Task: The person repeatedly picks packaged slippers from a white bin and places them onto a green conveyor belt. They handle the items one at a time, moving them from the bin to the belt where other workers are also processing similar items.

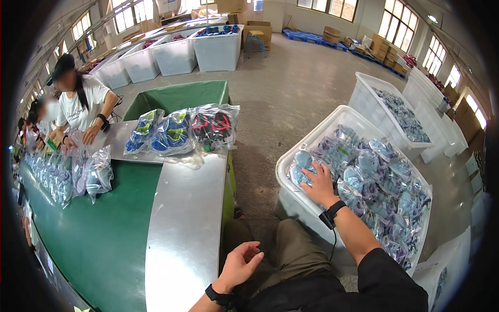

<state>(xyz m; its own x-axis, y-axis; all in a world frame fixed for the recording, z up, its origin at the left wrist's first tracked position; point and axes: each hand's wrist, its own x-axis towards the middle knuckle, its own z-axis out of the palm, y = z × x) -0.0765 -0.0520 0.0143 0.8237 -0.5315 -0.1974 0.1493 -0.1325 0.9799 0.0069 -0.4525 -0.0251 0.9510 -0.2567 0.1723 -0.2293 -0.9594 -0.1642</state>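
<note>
Your right hand spreads over bagged shoes, probably light but slippery, best held around their middle, while your left hand curls loosely, empty.

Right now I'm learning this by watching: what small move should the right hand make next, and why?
Probably lift the right hand clear: it spreads open over bagged shoes, not closed round them, and they already lie inside the white bin.
</note>
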